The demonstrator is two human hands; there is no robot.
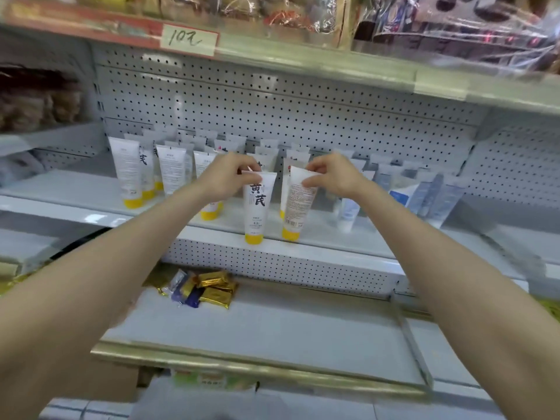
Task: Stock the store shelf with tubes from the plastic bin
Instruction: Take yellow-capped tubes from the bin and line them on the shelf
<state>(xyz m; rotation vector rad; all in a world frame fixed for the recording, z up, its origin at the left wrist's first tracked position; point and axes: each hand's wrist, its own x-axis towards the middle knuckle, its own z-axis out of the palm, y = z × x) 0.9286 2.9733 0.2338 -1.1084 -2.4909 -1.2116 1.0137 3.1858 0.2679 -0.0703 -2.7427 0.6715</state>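
**Inspector:** State of the left hand?

**Operator:** The left hand [230, 177] pinches the crimped top end of the front-label tube [257, 207] between thumb and fingers. The tube is upright with its yellow cap down, and large black characters face the camera.

**Inspector:** And the right hand?

**Operator:** The right hand [330, 177] pinches the top end of the back-label tube [298, 204] in the same manner. This tube leans slightly, with its top toward the right. Fine print and a barcode face outward (the text is too small to read).

**Inspector:** Position of both tubes?

**Operator:** They are side by side with a narrow gap between them, at the front edge of the middle shelf [60, 189], near its middle. Both yellow caps sit at that edge.

**Inspector:** Stock already on that shelf?

**Operator:** Yellow-capped tubes [127, 174] stand cap-down in rows from the left end to behind the hands. The rows reach back to the pegboard panel [303, 101]. Blue-and-white tubes [424, 192] stand toward the right end.

**Inspector:** Surroundings?

**Operator:** A handwritten price tag [189, 40] is fixed to the front edge of the shelf above. On the lower shelf [272, 322], gold and blue foil packets [212, 291] lie in a loose pile near the back left.
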